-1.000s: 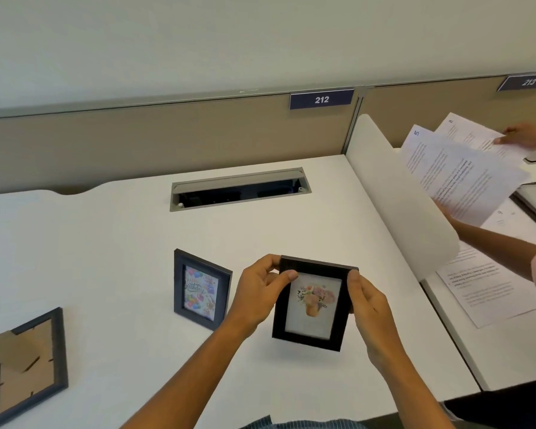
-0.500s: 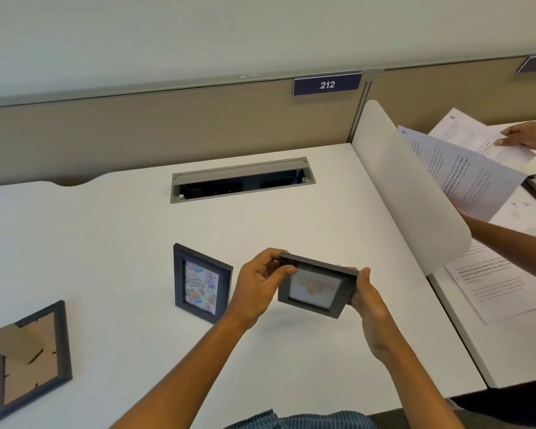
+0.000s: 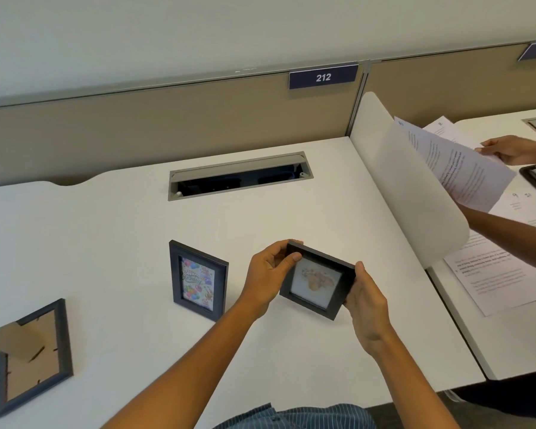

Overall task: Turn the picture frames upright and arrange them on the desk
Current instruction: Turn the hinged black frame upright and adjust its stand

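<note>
Both of my hands hold a black frame with a flower picture (image 3: 317, 280) just above the white desk (image 3: 112, 236), tilted back with its glass facing up. My left hand (image 3: 268, 272) grips its left edge, thumb on the front. My right hand (image 3: 367, 300) grips its right edge. A dark blue frame with a birthday picture (image 3: 197, 281) stands upright to the left of my hands. Another dark frame (image 3: 31, 356) lies face down near the left edge, its brown cardboard back and stand showing.
A cable slot with a grey flap (image 3: 239, 176) is sunk into the desk behind the frames. A white curved divider (image 3: 409, 184) bounds the desk on the right. Beyond it another person's hands (image 3: 508, 148) hold printed sheets (image 3: 458, 168) over a neighbouring desk.
The flower frame has tipped from nearly upright and facing me to leaning back, and it sits lower over the desk. My hands stay on its sides. The other two frames have not moved.
</note>
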### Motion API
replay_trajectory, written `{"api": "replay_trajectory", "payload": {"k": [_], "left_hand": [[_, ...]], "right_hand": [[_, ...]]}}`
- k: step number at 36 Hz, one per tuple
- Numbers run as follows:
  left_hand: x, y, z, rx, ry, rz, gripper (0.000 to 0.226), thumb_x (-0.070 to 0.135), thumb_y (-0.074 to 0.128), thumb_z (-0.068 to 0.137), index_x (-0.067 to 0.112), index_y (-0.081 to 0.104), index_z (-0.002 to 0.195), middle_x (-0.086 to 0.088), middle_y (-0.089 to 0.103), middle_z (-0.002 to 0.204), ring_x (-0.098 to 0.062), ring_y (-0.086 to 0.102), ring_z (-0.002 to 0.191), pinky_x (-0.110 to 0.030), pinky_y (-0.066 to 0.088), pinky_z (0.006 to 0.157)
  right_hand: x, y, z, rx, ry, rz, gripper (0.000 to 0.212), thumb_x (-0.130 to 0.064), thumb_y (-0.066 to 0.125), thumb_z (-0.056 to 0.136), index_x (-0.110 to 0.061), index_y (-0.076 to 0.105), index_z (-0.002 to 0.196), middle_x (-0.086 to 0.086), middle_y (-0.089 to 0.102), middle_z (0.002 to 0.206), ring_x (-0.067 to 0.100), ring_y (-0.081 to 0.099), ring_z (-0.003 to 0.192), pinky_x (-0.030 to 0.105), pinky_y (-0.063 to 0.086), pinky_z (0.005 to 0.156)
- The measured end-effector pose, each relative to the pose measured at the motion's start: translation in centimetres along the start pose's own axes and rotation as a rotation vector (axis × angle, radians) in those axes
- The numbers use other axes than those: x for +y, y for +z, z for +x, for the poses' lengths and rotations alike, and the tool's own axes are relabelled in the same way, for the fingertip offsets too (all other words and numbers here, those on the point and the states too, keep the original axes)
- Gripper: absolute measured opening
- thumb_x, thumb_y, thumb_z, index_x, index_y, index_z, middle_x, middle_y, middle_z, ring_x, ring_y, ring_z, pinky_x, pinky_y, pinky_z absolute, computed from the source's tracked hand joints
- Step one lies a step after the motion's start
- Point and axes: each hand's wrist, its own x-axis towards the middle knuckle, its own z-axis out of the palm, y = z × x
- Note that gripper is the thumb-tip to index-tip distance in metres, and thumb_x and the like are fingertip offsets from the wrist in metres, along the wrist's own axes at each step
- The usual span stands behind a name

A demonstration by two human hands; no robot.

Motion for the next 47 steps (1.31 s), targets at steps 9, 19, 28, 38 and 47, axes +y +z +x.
{"api": "replay_trajectory", "payload": {"k": [9, 19, 28, 38, 47], "left_hand": [[-0.2, 1.3, 1.4, 0.012, -0.061, -0.004, 0.032, 0.021, 0.067, 0.101, 0.032, 0.071, 0.131, 0.014, 0.076, 0.121, 0.005, 0.069, 0.109, -0.015, 0.058, 0.082], [-0.8, 2.3, 2.3, 0.027, -0.063, 0.111, 0.035, 0.024, 0.065, 0.102, 0.026, 0.066, 0.138, 0.022, 0.069, 0.115, 0.021, 0.065, 0.095, -0.008, 0.055, 0.068], [-0.8, 2.4, 2.5, 0.023, -0.121, 0.194, 0.021, 0.029, 0.064, 0.103, 0.048, 0.066, 0.112, 0.038, 0.073, 0.093, 0.021, 0.065, 0.092, -0.004, 0.053, 0.063], [-1.3, 2.7, 2.4, -0.008, -0.100, 0.290, 0.034, 0.041, 0.062, 0.102, 0.030, 0.061, 0.133, 0.015, 0.069, 0.120, -0.009, 0.067, 0.109, -0.011, 0.057, 0.070], [-0.8, 2.7, 1.5, -0.004, -0.024, 0.469, 0.078, 0.047, 0.064, 0.099, 0.028, 0.024, 0.163, 0.004, 0.028, 0.170, -0.018, 0.028, 0.155, -0.034, 0.030, 0.120]], "right_hand": [[1.5, -0.5, 1.5, 0.098, 0.016, 0.081, 0.049, -0.052, 0.039, 0.111, -0.024, 0.067, 0.138, -0.001, 0.078, 0.130, 0.026, 0.067, 0.130, 0.045, 0.052, 0.106], [2.2, -1.1, 2.5, 0.140, 0.052, 0.109, 0.052, -0.051, 0.037, 0.111, -0.019, 0.066, 0.140, 0.004, 0.078, 0.129, 0.029, 0.067, 0.128, 0.048, 0.052, 0.106], [2.0, -1.2, 2.9, 0.122, 0.060, 0.102, 0.058, -0.052, 0.038, 0.110, -0.013, 0.063, 0.145, 0.005, 0.079, 0.126, 0.029, 0.068, 0.125, 0.046, 0.052, 0.103], [1.5, -1.1, 2.4, 0.103, 0.021, -0.013, 0.063, -0.064, 0.042, 0.096, -0.025, 0.068, 0.138, -0.003, 0.079, 0.127, 0.022, 0.070, 0.123, 0.042, 0.052, 0.097], [1.0, -1.6, 0.6, 0.128, -0.097, -0.352, 0.059, -0.082, 0.027, 0.093, -0.048, 0.058, 0.130, -0.009, 0.069, 0.129, 0.004, 0.064, 0.120, 0.021, 0.047, 0.097]]}}
